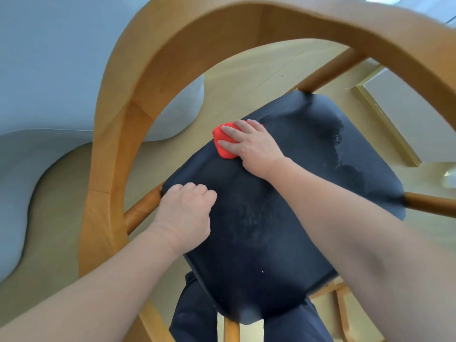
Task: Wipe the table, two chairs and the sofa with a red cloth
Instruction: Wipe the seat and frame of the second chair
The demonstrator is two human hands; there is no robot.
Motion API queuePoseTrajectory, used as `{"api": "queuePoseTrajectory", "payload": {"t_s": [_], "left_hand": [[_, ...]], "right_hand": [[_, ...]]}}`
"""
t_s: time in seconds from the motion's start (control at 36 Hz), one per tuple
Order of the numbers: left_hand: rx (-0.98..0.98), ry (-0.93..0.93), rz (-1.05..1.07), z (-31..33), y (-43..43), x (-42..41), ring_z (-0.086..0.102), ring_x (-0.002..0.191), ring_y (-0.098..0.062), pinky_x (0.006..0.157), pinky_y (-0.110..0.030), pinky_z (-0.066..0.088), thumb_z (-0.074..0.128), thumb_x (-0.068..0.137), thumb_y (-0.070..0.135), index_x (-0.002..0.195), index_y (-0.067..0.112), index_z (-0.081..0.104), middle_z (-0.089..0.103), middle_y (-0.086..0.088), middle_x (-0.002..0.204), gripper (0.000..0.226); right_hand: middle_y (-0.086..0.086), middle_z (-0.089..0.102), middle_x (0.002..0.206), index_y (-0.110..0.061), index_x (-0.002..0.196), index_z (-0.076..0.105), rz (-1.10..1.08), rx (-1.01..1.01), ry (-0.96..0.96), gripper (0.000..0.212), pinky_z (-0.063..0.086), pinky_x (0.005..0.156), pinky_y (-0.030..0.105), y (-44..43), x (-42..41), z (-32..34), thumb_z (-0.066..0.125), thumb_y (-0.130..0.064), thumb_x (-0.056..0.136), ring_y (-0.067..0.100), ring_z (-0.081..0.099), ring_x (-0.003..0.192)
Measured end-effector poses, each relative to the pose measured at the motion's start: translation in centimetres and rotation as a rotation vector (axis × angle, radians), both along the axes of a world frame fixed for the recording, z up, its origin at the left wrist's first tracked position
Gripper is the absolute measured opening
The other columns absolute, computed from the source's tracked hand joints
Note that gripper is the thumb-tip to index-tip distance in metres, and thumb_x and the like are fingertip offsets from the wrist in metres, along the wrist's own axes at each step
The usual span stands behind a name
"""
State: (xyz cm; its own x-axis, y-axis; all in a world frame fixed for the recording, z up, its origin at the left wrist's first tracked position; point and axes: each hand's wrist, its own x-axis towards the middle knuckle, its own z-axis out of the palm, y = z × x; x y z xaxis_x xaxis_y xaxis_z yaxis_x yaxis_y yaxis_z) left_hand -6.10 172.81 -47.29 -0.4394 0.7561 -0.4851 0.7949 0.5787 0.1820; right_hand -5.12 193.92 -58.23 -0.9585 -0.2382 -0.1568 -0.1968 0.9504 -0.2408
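I look down through the curved wooden backrest (128, 134) of a chair with a dark navy seat cushion (283, 218). My right hand (251, 146) lies flat on the red cloth (220, 141) and presses it onto the seat's far left corner. My left hand (187, 213) rests as a closed fist on the seat's left edge, beside a round wooden spindle (143, 211); whether it holds anything I cannot see. The right half of the seat shows a darker, shinier patch (328, 134).
A pale grey-blue sofa (49, 70) with rounded edges fills the left side, close to the chair. A light wooden floor (259, 70) lies beyond the seat. A white panel with a brass-coloured edge (385, 122) stands at the right. My dark trouser legs (197, 314) show below the seat.
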Motion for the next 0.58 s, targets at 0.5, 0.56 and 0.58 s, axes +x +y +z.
{"api": "queuePoseTrajectory", "payload": {"t_s": [0.5, 0.56, 0.58], "left_hand": [[0.037, -0.035, -0.056, -0.5, 6.4, 0.6, 0.057, 0.077, -0.025, 0.071, -0.038, 0.048, 0.053, 0.073, 0.009, 0.095, 0.014, 0.066, 0.064, 0.000, 0.085, 0.025], [0.026, -0.034, -0.080, -0.7, 7.3, 0.8, 0.058, 0.072, -0.025, 0.067, -0.039, 0.050, 0.054, 0.070, 0.009, 0.090, 0.013, 0.066, 0.064, 0.000, 0.081, 0.024], [0.026, -0.033, -0.090, -0.7, 7.6, 1.0, 0.058, 0.071, -0.025, 0.065, -0.039, 0.050, 0.056, 0.069, 0.009, 0.089, 0.013, 0.066, 0.063, 0.000, 0.080, 0.022]], "right_hand": [[0.008, 0.022, 0.159, -0.025, 0.147, 0.038, -0.445, 0.083, -0.122, 0.052, 0.011, 0.119, 0.048, 10.6, 4.6, 0.7, 0.043, -0.014, 0.097, 0.036, 0.016, 0.144], [0.008, 0.022, 0.158, -0.026, 0.148, 0.036, -0.506, 0.101, -0.121, 0.054, 0.012, 0.119, 0.047, 11.7, 5.9, 0.5, 0.044, -0.014, 0.095, 0.035, 0.016, 0.144], [0.009, 0.023, 0.158, -0.025, 0.148, 0.037, -0.538, 0.098, -0.115, 0.056, 0.013, 0.119, 0.047, 12.0, 6.6, 0.5, 0.045, -0.012, 0.094, 0.036, 0.017, 0.143]]}}
